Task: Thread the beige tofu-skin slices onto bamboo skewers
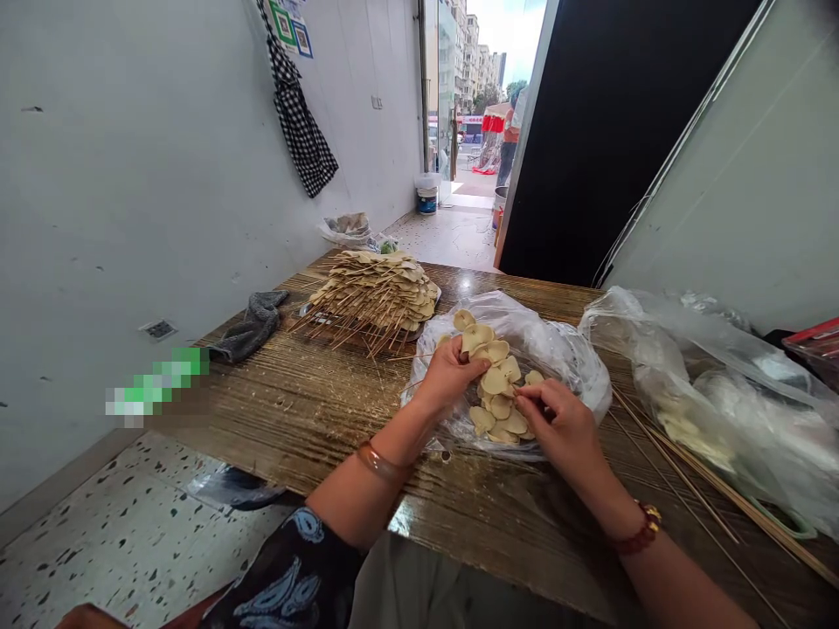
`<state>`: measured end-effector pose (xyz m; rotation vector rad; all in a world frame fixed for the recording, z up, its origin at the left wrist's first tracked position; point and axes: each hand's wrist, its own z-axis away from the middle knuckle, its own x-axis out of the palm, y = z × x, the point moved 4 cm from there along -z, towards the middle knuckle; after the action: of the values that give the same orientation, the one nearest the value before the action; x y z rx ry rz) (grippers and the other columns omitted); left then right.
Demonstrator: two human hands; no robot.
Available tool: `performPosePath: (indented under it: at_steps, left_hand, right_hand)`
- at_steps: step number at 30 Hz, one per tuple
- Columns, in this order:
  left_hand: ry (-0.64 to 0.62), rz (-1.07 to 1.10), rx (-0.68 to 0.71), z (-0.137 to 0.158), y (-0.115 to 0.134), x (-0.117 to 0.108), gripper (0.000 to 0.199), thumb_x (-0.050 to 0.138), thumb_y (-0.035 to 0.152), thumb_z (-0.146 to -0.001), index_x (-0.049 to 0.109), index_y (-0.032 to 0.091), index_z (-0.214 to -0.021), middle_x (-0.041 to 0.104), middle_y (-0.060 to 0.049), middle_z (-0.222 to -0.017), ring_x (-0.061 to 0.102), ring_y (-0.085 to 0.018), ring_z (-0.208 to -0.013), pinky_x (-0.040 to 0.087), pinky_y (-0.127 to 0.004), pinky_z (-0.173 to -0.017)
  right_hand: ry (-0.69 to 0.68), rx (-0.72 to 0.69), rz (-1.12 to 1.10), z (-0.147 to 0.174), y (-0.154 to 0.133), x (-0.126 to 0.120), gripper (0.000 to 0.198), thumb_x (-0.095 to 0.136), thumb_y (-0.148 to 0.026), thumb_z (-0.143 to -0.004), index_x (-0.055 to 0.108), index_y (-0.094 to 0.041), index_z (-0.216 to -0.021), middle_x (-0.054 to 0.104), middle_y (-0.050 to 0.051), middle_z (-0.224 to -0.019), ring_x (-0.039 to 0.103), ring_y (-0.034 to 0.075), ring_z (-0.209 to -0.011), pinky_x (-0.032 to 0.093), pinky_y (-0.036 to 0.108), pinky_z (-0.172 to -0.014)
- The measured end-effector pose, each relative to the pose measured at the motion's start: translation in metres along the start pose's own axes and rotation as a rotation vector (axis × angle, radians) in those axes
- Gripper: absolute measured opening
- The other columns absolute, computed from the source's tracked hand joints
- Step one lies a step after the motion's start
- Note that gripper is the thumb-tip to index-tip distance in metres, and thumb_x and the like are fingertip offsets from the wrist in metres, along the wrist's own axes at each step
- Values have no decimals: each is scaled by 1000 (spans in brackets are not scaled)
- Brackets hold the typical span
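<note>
My left hand [452, 374] is closed, thumb and fingers pinching pale yellow, thin round slices [477, 337] above an open clear plastic bag [577, 358]. To its right, my right hand [557, 419] is closed in a pinch at the edge of the slices. A short bit of thin stick [515, 388] shows at its fingertips; the rest of it is hidden. More loose slices [502, 428] lie in the bag under both hands. Beyond my left hand, a heap of skewered slices [380, 288] is stacked on a tray, its bare bamboo ends pointing toward me.
Long bamboo sticks [695, 472] lie on the wooden table [315, 419] at the right, beside a large plastic bag [734, 393]. A dark grey cloth [253, 325] rests on the left edge. Another bag [347, 227] sits behind the heap. Beyond is an open doorway.
</note>
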<state>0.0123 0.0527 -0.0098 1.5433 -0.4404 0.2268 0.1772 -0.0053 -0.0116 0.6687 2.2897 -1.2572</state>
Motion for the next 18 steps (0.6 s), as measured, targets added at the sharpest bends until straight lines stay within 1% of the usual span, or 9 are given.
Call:
performPosePath:
  at_steps: [2,4,8,10,15,18]
  left_hand:
    - [29,-33,35,-1,1,-1,38,82,20,-54,63,14,-86,69,0,-78,60,-10,-65,46,-20,-62]
    - [25,-37,32,0,2,-1,38,83,21,-54,63,14,-85,68,1,-76,59,-10,-63,44,-19,-60]
    - [-71,13,-92,2,1,2,39,84,29,-57,64,14,-86,67,0,-73,58,-9,-59,43,-19,-55]
    - [-87,50,-126,3,1,1,40,83,34,-59,64,14,-87,67,-1,-74,60,-9,-58,45,-19,-55]
    - [-26,117,-165,0,1,-7,41,81,40,-63,64,15,-91,69,-4,-80,65,-12,-63,51,-21,-59]
    - [21,151,-144,-3,5,-13,40,76,45,-68,62,15,-90,68,-6,-81,66,-13,-62,52,-23,-59]
  right_hand:
    - [-3,5,4,0,1,0,16,52,-27,-90,67,-22,-85,69,6,-85,62,21,-82,47,33,-70]
    - [-8,9,1,0,2,1,16,53,-28,-90,67,-22,-85,68,6,-84,61,21,-81,47,33,-69]
    - [-15,42,-27,1,4,1,16,53,-29,-90,67,-21,-85,67,5,-82,60,19,-77,46,31,-65]
    - [-14,63,-55,1,4,1,17,54,-31,-89,68,-21,-85,67,5,-83,60,19,-76,46,30,-64]
    - [6,138,-139,0,7,-2,23,56,-39,-88,70,-21,-84,67,6,-81,60,19,-73,46,29,-61]
    - [0,182,-214,-1,13,-4,26,57,-42,-86,70,-20,-87,69,7,-86,61,21,-77,48,30,-64]
